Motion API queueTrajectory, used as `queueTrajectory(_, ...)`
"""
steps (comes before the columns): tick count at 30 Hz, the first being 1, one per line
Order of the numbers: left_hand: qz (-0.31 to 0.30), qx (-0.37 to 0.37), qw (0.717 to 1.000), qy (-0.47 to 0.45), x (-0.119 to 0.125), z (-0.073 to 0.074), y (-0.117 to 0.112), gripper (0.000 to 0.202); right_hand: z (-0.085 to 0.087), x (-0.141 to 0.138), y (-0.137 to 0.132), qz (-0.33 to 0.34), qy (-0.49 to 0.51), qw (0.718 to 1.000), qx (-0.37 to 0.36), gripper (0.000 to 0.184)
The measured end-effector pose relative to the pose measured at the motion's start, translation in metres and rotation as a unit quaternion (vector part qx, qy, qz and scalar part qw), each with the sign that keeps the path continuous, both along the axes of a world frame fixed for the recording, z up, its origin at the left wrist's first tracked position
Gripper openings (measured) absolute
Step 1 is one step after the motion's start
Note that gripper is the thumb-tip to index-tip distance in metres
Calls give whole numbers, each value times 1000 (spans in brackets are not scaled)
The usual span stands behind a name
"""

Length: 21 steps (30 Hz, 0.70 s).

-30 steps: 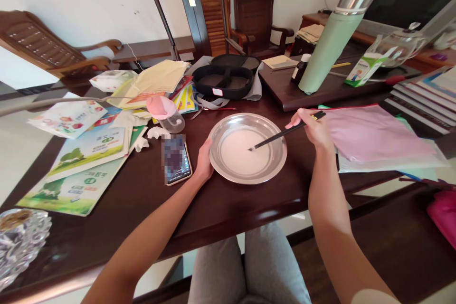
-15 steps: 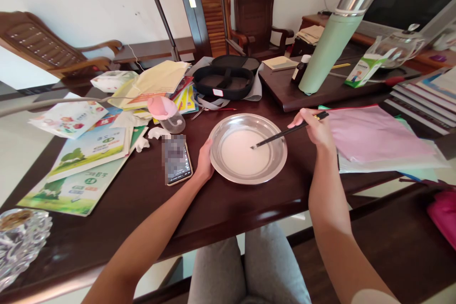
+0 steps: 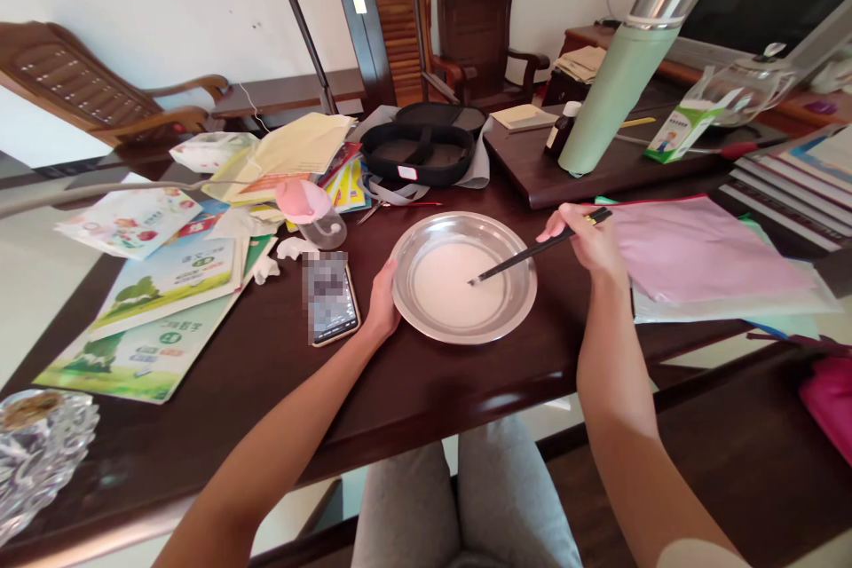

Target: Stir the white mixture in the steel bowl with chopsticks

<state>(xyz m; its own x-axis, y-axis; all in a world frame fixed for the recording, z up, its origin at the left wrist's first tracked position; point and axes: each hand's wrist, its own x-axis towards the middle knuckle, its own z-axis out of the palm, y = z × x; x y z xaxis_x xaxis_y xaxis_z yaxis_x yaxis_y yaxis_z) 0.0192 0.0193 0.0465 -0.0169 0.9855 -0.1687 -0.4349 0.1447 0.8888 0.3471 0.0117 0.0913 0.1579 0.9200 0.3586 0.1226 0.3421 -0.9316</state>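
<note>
A shallow round stainless-steel basin (image 3: 464,332) rests on the dark table and holds a smooth whitish mixture (image 3: 445,284); whether this is liquid or thicker, I cannot tell. My left hand (image 3: 383,302) grips the basin's left rim, its fingers partly hidden behind the side. In my right hand (image 3: 582,235) are black chopsticks (image 3: 519,257), held closely together and slanting down over the basin's right rim. Their tips reach into the white mixture near the middle.
Left of the basin lie a phone (image 3: 335,297), a pink-lidded cup (image 3: 310,211) and workbooks (image 3: 146,346). A black case (image 3: 419,161) sits behind. To the right are a pink folder (image 3: 706,248), a tall green thermos (image 3: 616,89) and stacked books (image 3: 785,200). A glass dish (image 3: 46,461) occupies the near left corner.
The chopstick tips have shifted slightly towards me within the white mixture, and my right hand has tilted a little with them. My left hand and the basin stay in place.
</note>
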Motion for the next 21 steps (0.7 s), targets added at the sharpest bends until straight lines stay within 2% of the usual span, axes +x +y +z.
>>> queueTrajectory(3, 5, -2, 1000, 3, 0, 0, 0, 25, 2, -9, 0, 71, -31, 997, -24, 50)
queueTrajectory(5, 6, -1, 1000, 1, 0, 0, 0, 25, 4, -15, 1, 85, -53, 994, -32, 50)
queueTrajectory(11, -7, -2, 1000, -3, -1, -1, 0, 28, 0, -2, 1, -21, -11, 1000, -4, 51)
queueTrajectory(17, 3, -5, 1000, 6, 0, -1, 0, 26, 3, -14, 0, 83, -52, 994, -38, 52)
queueTrajectory(19, 4, -4, 1000, 8, 0, -1, 0, 26, 5, -17, 0, 72, -65, 994, -40, 51)
queueTrajectory(21, 3, -5, 1000, 8, 0, -1, 0, 26, 5, -14, 0, 28, -60, 997, -33, 51)
